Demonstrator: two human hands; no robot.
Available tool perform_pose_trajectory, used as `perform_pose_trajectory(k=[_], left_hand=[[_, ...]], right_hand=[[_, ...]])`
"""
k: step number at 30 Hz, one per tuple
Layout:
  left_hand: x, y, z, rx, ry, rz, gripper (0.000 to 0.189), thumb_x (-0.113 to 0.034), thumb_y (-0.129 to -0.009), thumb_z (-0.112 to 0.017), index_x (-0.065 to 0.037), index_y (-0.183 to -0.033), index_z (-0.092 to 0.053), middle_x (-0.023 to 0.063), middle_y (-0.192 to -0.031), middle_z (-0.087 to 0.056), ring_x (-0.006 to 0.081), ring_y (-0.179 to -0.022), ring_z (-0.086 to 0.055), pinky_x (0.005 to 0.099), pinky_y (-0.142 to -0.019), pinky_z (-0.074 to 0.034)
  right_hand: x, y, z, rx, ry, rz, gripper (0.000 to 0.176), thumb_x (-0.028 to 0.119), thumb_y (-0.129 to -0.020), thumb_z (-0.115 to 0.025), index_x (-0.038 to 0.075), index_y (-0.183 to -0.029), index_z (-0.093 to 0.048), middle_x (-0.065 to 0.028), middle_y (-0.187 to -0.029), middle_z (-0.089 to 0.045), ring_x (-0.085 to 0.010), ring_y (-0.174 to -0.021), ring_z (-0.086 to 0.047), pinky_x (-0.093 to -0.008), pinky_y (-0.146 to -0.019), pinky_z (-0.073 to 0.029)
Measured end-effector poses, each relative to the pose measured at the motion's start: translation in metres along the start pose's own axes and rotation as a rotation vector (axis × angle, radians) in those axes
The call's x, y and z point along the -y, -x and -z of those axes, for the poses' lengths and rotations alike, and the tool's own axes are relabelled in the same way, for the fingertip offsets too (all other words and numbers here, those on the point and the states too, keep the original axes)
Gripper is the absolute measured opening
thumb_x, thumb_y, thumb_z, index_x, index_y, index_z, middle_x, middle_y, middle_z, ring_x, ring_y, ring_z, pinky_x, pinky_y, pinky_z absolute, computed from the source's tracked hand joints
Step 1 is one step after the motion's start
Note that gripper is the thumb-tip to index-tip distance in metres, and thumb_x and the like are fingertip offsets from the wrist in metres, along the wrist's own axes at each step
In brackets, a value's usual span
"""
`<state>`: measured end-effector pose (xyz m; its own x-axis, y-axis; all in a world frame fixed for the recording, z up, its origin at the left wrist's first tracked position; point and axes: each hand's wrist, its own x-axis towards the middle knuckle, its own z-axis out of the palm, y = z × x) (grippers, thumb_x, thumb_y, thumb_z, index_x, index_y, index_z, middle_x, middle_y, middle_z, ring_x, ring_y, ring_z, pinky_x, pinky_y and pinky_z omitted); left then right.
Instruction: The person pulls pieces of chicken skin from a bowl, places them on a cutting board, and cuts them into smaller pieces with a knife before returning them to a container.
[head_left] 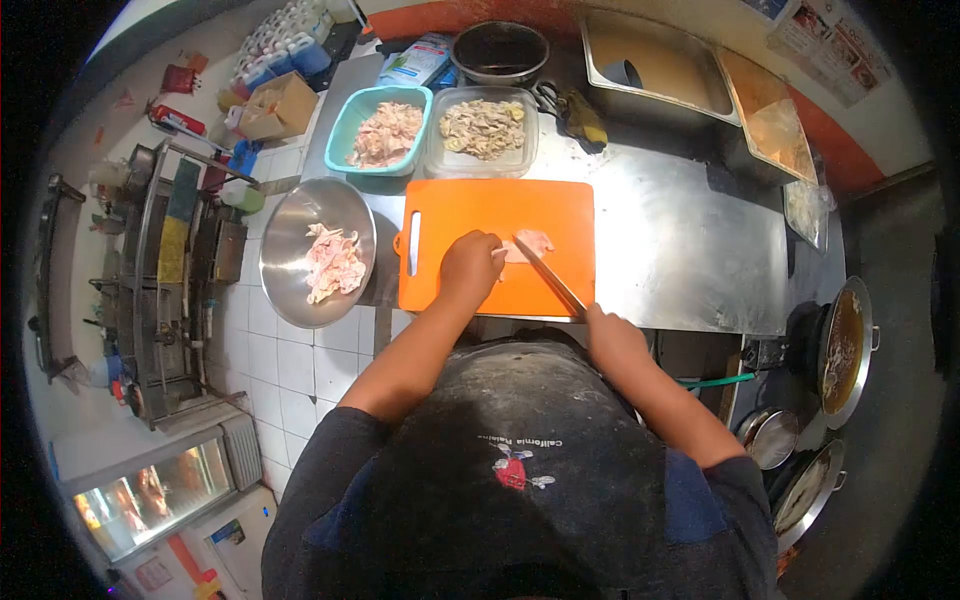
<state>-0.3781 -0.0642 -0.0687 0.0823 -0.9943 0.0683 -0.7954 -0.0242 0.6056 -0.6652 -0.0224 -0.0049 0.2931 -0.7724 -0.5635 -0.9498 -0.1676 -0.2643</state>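
Note:
An orange cutting board lies on the steel table before me. On it is a flat piece of pale pink raw meat, which looks like chicken. My left hand is closed on the near left end of this piece, fingers curled. In my right hand is the handle of a knife, its blade slanting up and left across the board with the tip at the meat. To the left, a steel bowl holds more pale pink raw pieces.
Behind the board stand a turquoise tub of pink meat and a clear container of greyish pieces. A dark basin, scissors and steel pans line the back. Woks stand at right.

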Motion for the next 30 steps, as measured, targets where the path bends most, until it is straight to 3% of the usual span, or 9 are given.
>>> perform_pose_trajectory(k=[5,7,9,15,19,21,24,27,30], left_hand=[[0.023,0.018,0.027,0.099,-0.033,0.074,0.024,-0.012,-0.092,-0.078,-0.002,-0.114,-0.079,0.0213,-0.107,-0.076,0.0422,-0.104,-0.073,0.0503,-0.092,-0.059],[0.028,0.033,0.036,0.112,-0.001,0.072,0.029,-0.011,-0.092,-0.077,-0.004,-0.12,-0.077,0.0207,-0.111,-0.076,0.0414,-0.106,-0.073,0.0501,-0.095,-0.058],[0.025,0.041,0.043,0.204,0.036,0.035,0.054,-0.014,-0.09,-0.081,-0.006,-0.141,-0.067,0.0211,-0.121,-0.073,0.0399,-0.111,-0.073,0.048,-0.099,-0.058],[0.001,0.041,0.04,0.257,0.108,0.064,0.082,-0.022,-0.084,-0.09,-0.011,-0.158,-0.056,0.0199,-0.118,-0.069,0.0386,-0.112,-0.072,0.0474,-0.099,-0.059],[-0.006,0.023,0.007,0.179,0.005,-0.103,0.065,-0.018,-0.086,-0.088,-0.011,-0.147,-0.067,0.0194,-0.109,-0.067,0.0387,-0.101,-0.073,0.048,-0.095,-0.06],[-0.011,0.015,-0.003,0.204,-0.224,-0.128,0.039,-0.014,-0.089,-0.083,-0.009,-0.127,-0.076,0.0191,-0.104,-0.066,0.0394,-0.096,-0.072,0.0479,-0.091,-0.06],[-0.024,0.009,0.018,0.179,-0.196,-0.108,0.016,-0.01,-0.093,-0.075,-0.007,-0.109,-0.078,0.0193,-0.105,-0.067,0.0398,-0.098,-0.071,0.0479,-0.089,-0.06],[-0.017,-0.013,0.073,-0.093,-0.001,-0.168,0.016,-0.01,-0.095,-0.073,-0.01,-0.111,-0.078,0.0187,-0.107,-0.067,0.0394,-0.101,-0.07,0.048,-0.088,-0.059],[-0.008,-0.058,0.145,-0.317,-0.123,-0.214,0.022,-0.007,-0.094,-0.073,-0.012,-0.115,-0.079,0.0166,-0.117,-0.069,0.0384,-0.106,-0.072,0.0477,-0.09,-0.06]], right_hand=[[-0.039,0.056,0.009,0.005,0.046,0.013,0.019,0.015,-0.108,-0.049,0.003,-0.117,-0.06,-0.0271,-0.103,-0.077,-0.0498,-0.099,-0.076,-0.0617,-0.086,-0.059],[-0.041,0.05,0.005,-0.114,0.001,-0.031,0.019,0.013,-0.108,-0.048,0.003,-0.118,-0.06,-0.0263,-0.104,-0.078,-0.0491,-0.1,-0.076,-0.0613,-0.087,-0.06],[-0.028,0.031,0.008,-0.124,-0.032,-0.047,0.02,0.013,-0.107,-0.048,0.003,-0.118,-0.061,-0.0261,-0.104,-0.078,-0.049,-0.101,-0.077,-0.0611,-0.087,-0.06],[0.008,0.013,0.003,-0.058,-0.081,0.111,0.018,0.009,-0.105,-0.05,0.001,-0.116,-0.059,-0.0288,-0.101,-0.076,-0.05,-0.097,-0.076,-0.0615,-0.085,-0.058],[-0.012,0.02,0.01,-0.156,-0.236,0.07,0.015,0.012,-0.103,-0.056,0.0,-0.112,-0.058,-0.0304,-0.1,-0.075,-0.0528,-0.097,-0.073,-0.0628,-0.086,-0.057],[-0.026,0.023,0.013,-0.161,-0.312,0.019,0.016,0.013,-0.102,-0.06,0.0,-0.111,-0.058,-0.0312,-0.1,-0.075,-0.0543,-0.099,-0.072,-0.0634,-0.087,-0.056],[-0.046,0.027,-0.003,-0.296,-0.283,-0.011,0.021,0.015,-0.1,-0.065,-0.002,-0.109,-0.056,-0.0339,-0.094,-0.072,-0.0571,-0.094,-0.07,-0.0645,-0.084,-0.055],[-0.058,0.033,-0.016,-0.303,-0.284,-0.028,0.022,0.016,-0.101,-0.066,-0.002,-0.109,-0.057,-0.0335,-0.094,-0.072,-0.0574,-0.093,-0.07,-0.0647,-0.084,-0.055],[-0.057,0.037,-0.021,-0.264,-0.285,-0.052,0.025,0.017,-0.101,-0.067,-0.002,-0.113,-0.058,-0.0341,-0.097,-0.073,-0.0572,-0.095,-0.071,-0.0645,-0.085,-0.055]])
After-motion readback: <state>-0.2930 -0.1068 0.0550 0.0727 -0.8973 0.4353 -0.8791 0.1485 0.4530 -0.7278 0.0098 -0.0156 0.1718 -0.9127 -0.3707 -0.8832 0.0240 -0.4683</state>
